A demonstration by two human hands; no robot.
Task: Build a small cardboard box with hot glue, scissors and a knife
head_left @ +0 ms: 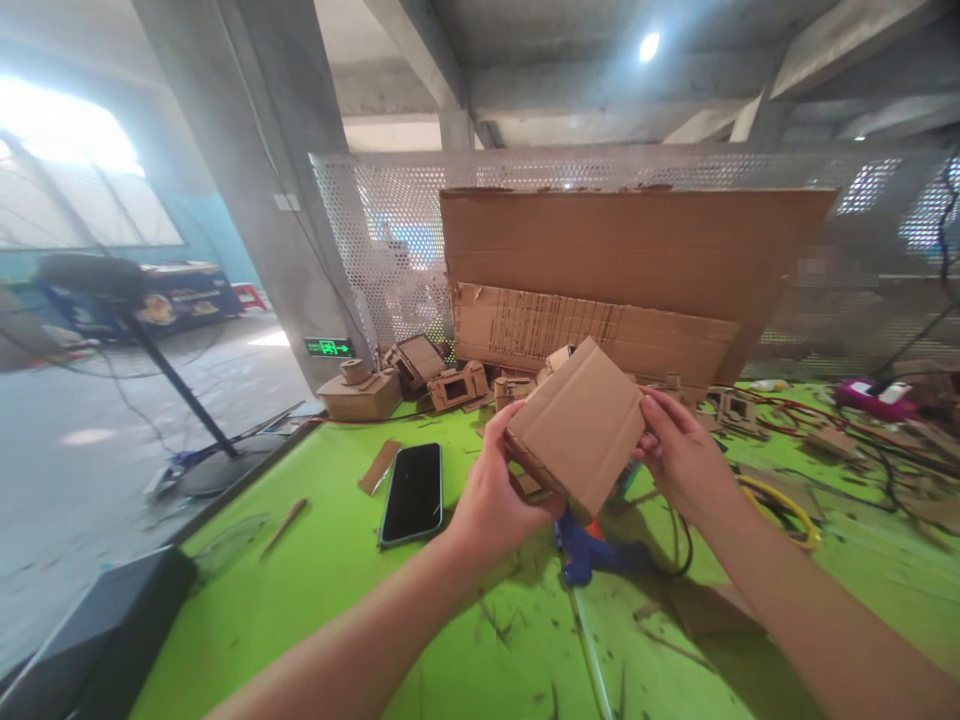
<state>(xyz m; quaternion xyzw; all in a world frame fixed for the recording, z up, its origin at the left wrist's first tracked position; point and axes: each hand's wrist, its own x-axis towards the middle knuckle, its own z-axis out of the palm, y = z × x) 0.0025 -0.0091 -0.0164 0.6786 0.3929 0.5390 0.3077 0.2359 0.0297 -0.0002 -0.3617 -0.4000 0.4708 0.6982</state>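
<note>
Two bare hands hold a small cardboard box [579,428] tilted in the air above a green table [315,590]. The left hand [495,500] grips its lower left edge; the right hand [679,455] pinches its right side. A blue glue gun [596,555] lies below, a dark phone [412,492] to the left. Farther back, small cardboard models [420,380] sit before a large cardboard sheet [630,260].

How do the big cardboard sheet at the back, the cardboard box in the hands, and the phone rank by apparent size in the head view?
1. Big cardboard sheet, clearly the largest.
2. Cardboard box, held between left hand and right hand; being near the camera enlarges it.
3. Phone, smallest on the image.
</note>
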